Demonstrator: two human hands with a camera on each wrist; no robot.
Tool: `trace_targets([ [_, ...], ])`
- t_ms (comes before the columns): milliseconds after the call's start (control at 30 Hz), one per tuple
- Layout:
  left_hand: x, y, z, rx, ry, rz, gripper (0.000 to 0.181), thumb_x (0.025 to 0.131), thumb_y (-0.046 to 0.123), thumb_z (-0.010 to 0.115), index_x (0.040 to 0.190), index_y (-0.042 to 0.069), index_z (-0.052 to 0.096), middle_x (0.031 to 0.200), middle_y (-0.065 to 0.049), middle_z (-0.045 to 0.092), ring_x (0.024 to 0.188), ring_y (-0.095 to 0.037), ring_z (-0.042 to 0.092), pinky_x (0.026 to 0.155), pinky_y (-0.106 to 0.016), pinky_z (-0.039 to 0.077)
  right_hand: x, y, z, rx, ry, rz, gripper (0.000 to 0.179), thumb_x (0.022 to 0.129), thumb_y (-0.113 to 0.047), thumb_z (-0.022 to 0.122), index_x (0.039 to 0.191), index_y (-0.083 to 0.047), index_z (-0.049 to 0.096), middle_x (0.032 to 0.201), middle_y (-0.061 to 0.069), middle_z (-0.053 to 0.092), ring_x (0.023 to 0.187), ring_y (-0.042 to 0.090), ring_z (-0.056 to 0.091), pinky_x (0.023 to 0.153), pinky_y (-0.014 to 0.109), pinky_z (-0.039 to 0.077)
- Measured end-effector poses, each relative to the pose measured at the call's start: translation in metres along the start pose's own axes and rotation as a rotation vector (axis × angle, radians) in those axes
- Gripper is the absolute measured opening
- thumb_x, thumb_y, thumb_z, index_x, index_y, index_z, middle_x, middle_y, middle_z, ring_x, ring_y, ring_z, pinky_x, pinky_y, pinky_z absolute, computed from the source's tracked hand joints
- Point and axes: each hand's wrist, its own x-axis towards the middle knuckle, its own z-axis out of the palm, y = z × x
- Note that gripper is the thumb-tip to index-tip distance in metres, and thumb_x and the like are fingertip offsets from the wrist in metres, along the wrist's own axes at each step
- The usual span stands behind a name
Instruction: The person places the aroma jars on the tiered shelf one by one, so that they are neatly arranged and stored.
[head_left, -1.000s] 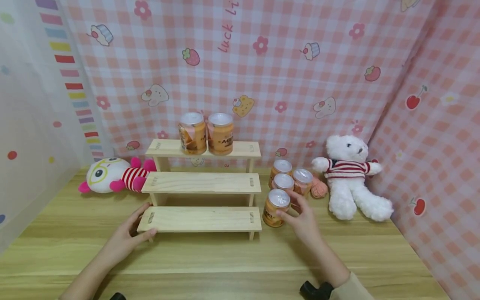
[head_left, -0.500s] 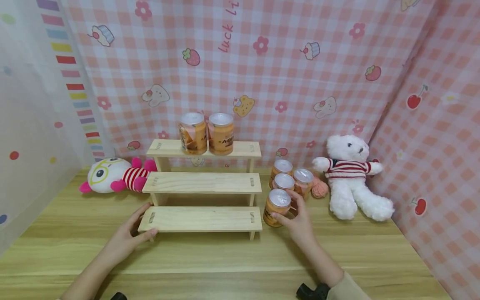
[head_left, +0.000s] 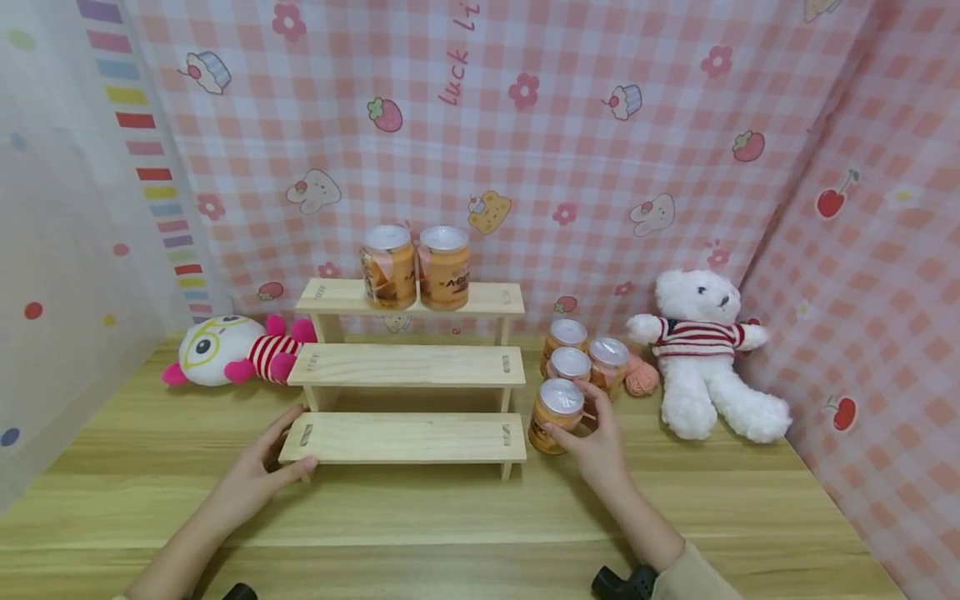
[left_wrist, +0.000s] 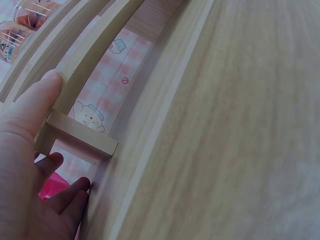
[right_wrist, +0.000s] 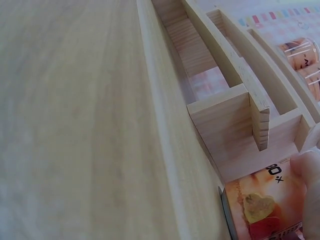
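Note:
A three-tier wooden display stand (head_left: pixel 408 367) sits on the table. My left hand (head_left: pixel 258 467) grips the left end of its lowest step; in the left wrist view the thumb lies along the step's edge and the other fingers curl below, by the leg. At the stand's right end, my right hand (head_left: pixel 600 442) holds an orange can (head_left: pixel 549 427) with a silver lid, thumb at the front and fingers on the right side. That can stands upright on the table, close to the stand's side panel (right_wrist: pixel 225 130). Directly behind it are several similar cans (head_left: pixel 609 367).
Two more orange cans (head_left: pixel 444 271) stand side by side on the top step. A pink-and-white plush toy (head_left: pixel 217 350) lies left of the stand. At the right are a pink yarn ball (head_left: pixel 641 377) and a white teddy bear (head_left: pixel 693 358). A checked cloth (head_left: pixel 600 150) hangs behind.
The right thumb has slid slightly left and down on the can, and the right forearm has come a little inward. The left hand keeps its hold on the stand.

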Motion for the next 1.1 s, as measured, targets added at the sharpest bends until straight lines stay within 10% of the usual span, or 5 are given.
trace_targets([
  [433, 0.001, -0.003, 0.0, -0.013, 0.001, 0.017, 0.076, 0.089, 0.019, 0.071, 0.151, 0.008, 0.029, 0.136, -0.026, 0.047, 0.109, 0.006, 0.045, 0.085, -0.012, 0.038, 0.004, 0.028, -0.002, -0.006, 0.064, -0.072, 0.069, 0.067, 0.013, 0.08, 0.129, 0.004, 0.05, 0.116, 0.019, 0.054, 0.097, 0.021, 0.051, 0.08, 0.017, 0.046],
  [733, 0.001, -0.003, -0.001, 0.015, -0.006, 0.0, 0.076, 0.089, 0.023, 0.07, 0.151, 0.01, 0.028, 0.137, -0.026, 0.046, 0.119, -0.022, 0.048, 0.086, -0.011, 0.036, 0.0, -0.005, -0.007, -0.031, 0.093, -0.091, 0.065, 0.067, 0.017, 0.076, 0.126, 0.011, 0.05, 0.112, 0.025, 0.055, 0.094, 0.026, 0.051, 0.079, 0.018, 0.045],
  [933, 0.0, -0.002, -0.001, -0.021, -0.005, 0.009, 0.076, 0.089, 0.018, 0.071, 0.151, 0.009, 0.028, 0.136, -0.027, 0.047, 0.112, 0.002, 0.045, 0.086, -0.011, 0.037, 0.005, 0.009, -0.012, -0.03, 0.11, -0.114, 0.068, 0.065, 0.015, 0.079, 0.128, 0.005, 0.053, 0.117, 0.021, 0.056, 0.092, 0.015, 0.053, 0.08, 0.014, 0.044],
  [1100, 0.0, -0.001, 0.0, -0.011, 0.002, 0.013, 0.076, 0.089, 0.018, 0.071, 0.151, 0.008, 0.029, 0.135, -0.027, 0.047, 0.113, -0.001, 0.047, 0.086, -0.011, 0.037, 0.001, -0.023, -0.014, -0.02, 0.108, -0.117, 0.065, 0.065, 0.019, 0.075, 0.126, 0.013, 0.051, 0.118, 0.027, 0.054, 0.09, 0.009, 0.052, 0.081, 0.015, 0.043],
])
